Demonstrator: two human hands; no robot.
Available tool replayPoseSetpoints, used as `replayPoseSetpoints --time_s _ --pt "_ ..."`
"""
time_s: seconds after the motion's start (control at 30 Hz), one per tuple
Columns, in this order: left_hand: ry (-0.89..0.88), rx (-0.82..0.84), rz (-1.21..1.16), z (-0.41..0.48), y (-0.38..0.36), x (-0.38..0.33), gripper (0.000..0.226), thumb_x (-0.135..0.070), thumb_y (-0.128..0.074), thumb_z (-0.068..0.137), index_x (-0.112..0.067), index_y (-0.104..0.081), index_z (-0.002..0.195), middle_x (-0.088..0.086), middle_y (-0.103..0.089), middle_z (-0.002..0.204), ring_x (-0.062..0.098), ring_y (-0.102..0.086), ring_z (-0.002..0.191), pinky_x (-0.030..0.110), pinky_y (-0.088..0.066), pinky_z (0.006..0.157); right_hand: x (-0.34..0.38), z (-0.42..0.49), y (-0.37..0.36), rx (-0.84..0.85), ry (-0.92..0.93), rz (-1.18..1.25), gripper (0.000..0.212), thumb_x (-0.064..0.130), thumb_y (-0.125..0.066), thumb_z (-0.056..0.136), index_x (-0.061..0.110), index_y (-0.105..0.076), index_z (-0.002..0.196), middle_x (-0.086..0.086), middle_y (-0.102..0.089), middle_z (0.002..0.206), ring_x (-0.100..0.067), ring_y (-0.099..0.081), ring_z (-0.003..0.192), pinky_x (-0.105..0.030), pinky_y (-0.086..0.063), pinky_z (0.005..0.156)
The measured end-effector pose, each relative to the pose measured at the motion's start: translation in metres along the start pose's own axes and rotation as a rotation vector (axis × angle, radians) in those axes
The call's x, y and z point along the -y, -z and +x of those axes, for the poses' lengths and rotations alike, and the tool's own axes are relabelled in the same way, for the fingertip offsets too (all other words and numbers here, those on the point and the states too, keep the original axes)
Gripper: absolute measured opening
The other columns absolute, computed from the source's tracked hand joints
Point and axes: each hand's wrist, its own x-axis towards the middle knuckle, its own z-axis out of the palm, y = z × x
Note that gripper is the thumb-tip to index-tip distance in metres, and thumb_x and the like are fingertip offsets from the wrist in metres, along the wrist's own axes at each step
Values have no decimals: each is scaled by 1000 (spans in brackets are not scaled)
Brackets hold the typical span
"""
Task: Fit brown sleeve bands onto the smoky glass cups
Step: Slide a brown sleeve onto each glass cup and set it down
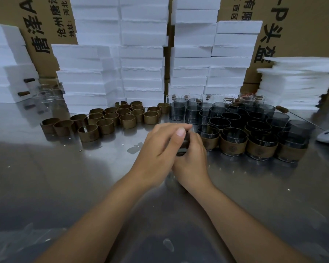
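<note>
Front row of banded cups (234, 144) at 3 o'clock done, bare smoky cups (193, 114) at 1 and loose bands (110, 120) at 10 to go; left hand (160, 149) and right hand (193, 164) both grip held cup (185, 143) at centre.

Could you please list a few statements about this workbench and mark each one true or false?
1. The loose brown bands lie to the left of the hands. True.
2. The hands are held well apart from each other. False: the left hand and right hand meet around a dark item, which is mostly hidden.
3. The front cups wear bands. True.
4. Every cup wears a band. False: the back cups are bare.
5. The blocks stacked behind are black. False: the foam blocks are white.
</note>
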Motion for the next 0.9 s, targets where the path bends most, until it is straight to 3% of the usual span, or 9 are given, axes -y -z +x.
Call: replayPoseSetpoints --time_s 0.13,0.27,0.5,0.63,0.77,0.9 --pt "-29 10 13 -1 -1 2 45 -48 -30 91 -28 -63 114 -12 -64 115 6 -49 119 30 -38 103 -1 3 2 -55 -71 66 45 27 -74 71 15 -56 111 0 -58 104 1 -55 85 -1 -38 64" --pt "-30 5 9 -1 -1 5 37 -47 -31 91 -36 -60 111 -16 -64 113 5 -50 117 30 -39 101 -1 5 2 -109 -128 92 45 35 -75 69 16 -57 106 -2 -59 104 -11 -59 89 -7 -40 66" --pt "46 -48 13 1 2 12 26 -43 -36 94 -40 -58 107 -22 -62 110 -3 -48 116 28 -38 102 0 6 2 -146 -206 149 55 36 -77 70 13 -56 115 -4 -58 111 -17 -60 96 -39 -51 87" --pt "123 -29 34 1 4 16 38 -44 -33 91 -35 -58 118 -23 -59 116 -3 -45 119 28 -35 106 1 5 2 -151 -205 168 56 36 -78 71 18 -53 118 0 -57 114 -13 -58 97 -30 -51 85" --pt "197 25 16 1 1 19 54 -51 -31 88 -28 -50 133 -13 -53 134 5 -39 131 37 -29 113 3 3 1 -117 -169 192 58 44 -75 70 21 -50 117 6 -53 112 -7 -57 95 -13 -44 72" --pt "218 22 -31 1 2 18 56 -53 -32 87 -28 -49 134 -12 -52 136 4 -39 132 37 -29 114 5 1 0 -98 -143 186 63 46 -74 67 23 -49 120 9 -51 113 -11 -58 98 -22 -48 79"
